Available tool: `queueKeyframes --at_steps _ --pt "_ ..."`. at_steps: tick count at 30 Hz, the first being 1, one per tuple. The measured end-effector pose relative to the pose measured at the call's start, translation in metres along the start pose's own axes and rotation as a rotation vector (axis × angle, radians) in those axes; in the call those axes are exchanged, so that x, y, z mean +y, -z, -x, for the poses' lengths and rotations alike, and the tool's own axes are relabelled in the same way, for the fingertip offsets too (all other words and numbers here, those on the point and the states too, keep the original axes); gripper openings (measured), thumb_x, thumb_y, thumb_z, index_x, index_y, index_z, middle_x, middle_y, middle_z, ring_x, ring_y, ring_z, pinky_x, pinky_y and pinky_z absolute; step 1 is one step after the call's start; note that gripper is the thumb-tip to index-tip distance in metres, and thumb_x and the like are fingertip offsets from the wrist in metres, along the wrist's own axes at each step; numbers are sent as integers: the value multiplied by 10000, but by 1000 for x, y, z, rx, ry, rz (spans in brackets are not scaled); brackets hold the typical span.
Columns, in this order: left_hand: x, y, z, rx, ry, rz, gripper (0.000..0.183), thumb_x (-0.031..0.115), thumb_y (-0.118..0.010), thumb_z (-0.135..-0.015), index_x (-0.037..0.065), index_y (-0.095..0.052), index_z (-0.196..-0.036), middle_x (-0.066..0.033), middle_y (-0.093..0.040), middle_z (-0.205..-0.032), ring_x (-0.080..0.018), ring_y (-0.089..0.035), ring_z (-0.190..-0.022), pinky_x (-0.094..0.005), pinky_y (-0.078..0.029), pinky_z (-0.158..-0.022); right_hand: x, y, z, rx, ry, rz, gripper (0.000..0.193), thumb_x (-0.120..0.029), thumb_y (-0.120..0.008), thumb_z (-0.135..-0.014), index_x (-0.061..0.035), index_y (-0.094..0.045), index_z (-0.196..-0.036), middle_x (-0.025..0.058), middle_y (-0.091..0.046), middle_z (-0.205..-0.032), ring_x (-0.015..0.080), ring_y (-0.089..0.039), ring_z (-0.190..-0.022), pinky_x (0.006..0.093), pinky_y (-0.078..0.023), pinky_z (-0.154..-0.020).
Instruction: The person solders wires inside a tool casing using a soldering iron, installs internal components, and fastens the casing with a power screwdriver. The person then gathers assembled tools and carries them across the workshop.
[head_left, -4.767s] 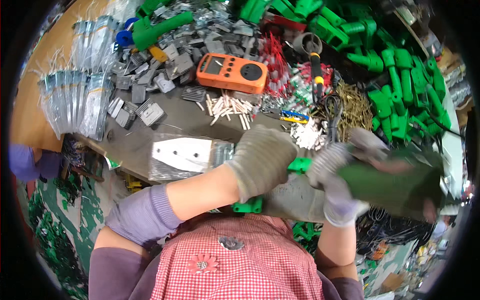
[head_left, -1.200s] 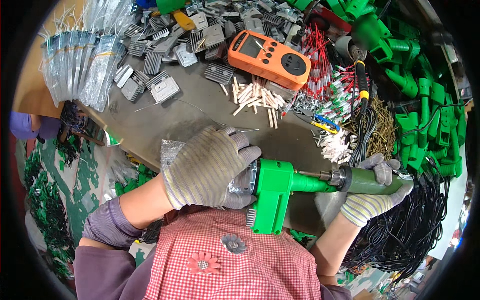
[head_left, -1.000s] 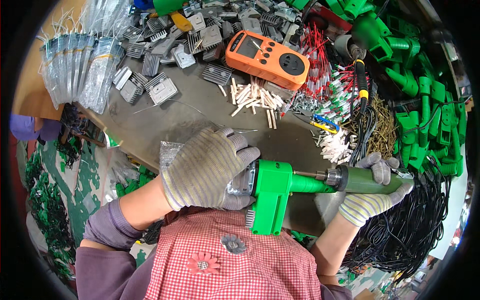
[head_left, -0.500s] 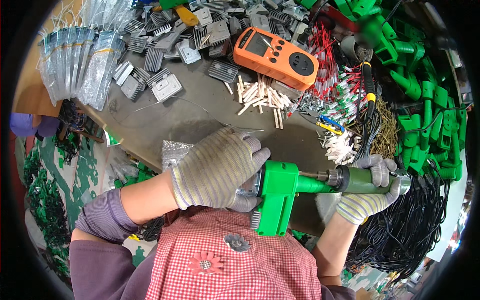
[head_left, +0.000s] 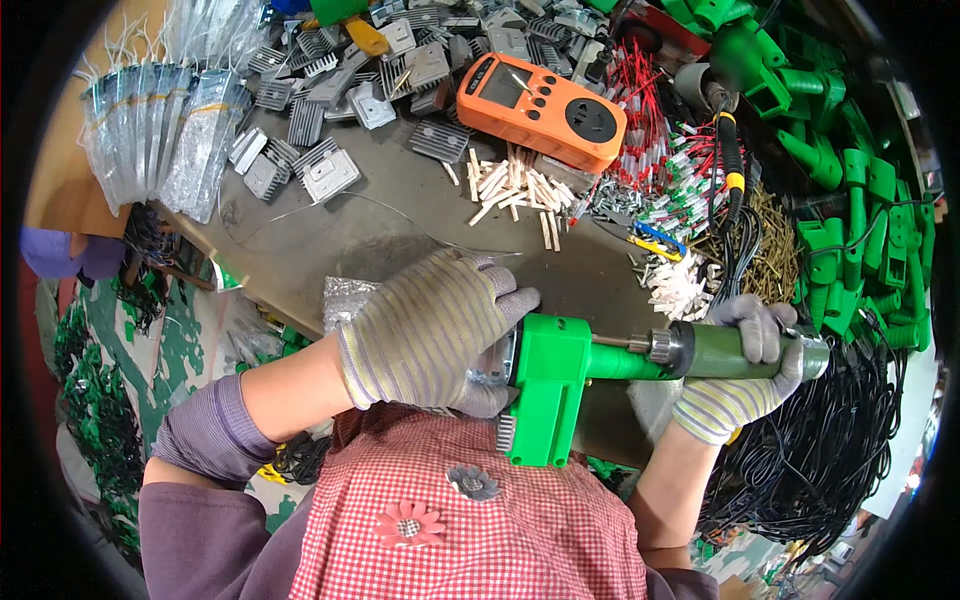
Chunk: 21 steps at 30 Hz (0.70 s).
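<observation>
My left hand (head_left: pixel 425 325), in a striped knit glove, is wrapped round the left side of a green plastic housing (head_left: pixel 552 385) above my lap. A clear and metallic part shows between the palm and the housing, mostly hidden by the glove. Grey metal fins (head_left: pixel 506 433) stick out low on its side. An olive-green electric screwdriver (head_left: pixel 705 347) lies level in my right hand (head_left: pixel 722 405), which is also gloved, fingers curled over its body. The screwdriver's shaft (head_left: pixel 618 341) runs along the housing's green tubular handle (head_left: pixel 630 362) toward the upper housing. The tip's contact is hard to make out.
On the bench (head_left: pixel 385 240) lie finned metal blocks (head_left: pixel 328 172), an orange meter with a socket (head_left: pixel 542 112), pale sticks (head_left: pixel 515 187) and red-wired parts (head_left: pixel 640 115). Green housings (head_left: pixel 860 210) and black cables (head_left: pixel 800 450) crowd the right. Wrapped strips (head_left: pixel 205 135) lie far left.
The screwdriver has shifted slightly right relative to the housing, leaving a little more shaft in view. Both hands keep their grips. The whole view has moved slightly.
</observation>
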<state>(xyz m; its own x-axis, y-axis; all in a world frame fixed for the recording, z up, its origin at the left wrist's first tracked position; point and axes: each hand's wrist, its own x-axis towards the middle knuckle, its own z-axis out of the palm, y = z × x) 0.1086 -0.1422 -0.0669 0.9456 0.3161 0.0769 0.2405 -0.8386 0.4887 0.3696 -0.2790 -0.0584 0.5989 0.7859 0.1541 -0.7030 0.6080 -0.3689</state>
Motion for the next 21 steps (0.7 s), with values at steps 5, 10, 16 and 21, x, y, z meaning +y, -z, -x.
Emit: queueKeyframes --at_steps 5,10,16,21 --pt "0 4 -1 -25 15 23 807 470 -789 -571 19 -597 -1212 -150 -628 -958 -345 -618 -865 -449 -486 -794 -11 0 9 72 0 -59 222 -205 -656 -905 -39 -566 -1020 -91 -307 -593 59 -300 -535 291 -431 -875" --pt "1 2 0 19 10 29 811 443 -795 -558 18 -597 -1220 -160 -634 -980 -367 -617 -893 -466 -494 -814 -26 3 39 133 96 43 239 -244 -629 -933 -28 -573 -1018 -78 -322 -598 75 -324 -542 309 -444 -887" --pt "-1 -2 0 50 -9 21 794 426 -791 -556 23 -603 -1213 -163 -634 -981 -376 -616 -917 -469 -499 -828 -16 5 44 170 64 -27 275 -274 -636 -933 -18 -577 -1015 -76 -326 -611 63 -341 -555 332 -484 -916" --pt "-1 -1 1 37 12 28 792 432 -789 -559 26 -601 -1213 -154 -629 -965 -365 -615 -910 -465 -495 -823 -11 2 44 123 43 -35 255 -269 -633 -935 -28 -574 -996 -73 -322 -604 73 -354 -563 352 -478 -931"
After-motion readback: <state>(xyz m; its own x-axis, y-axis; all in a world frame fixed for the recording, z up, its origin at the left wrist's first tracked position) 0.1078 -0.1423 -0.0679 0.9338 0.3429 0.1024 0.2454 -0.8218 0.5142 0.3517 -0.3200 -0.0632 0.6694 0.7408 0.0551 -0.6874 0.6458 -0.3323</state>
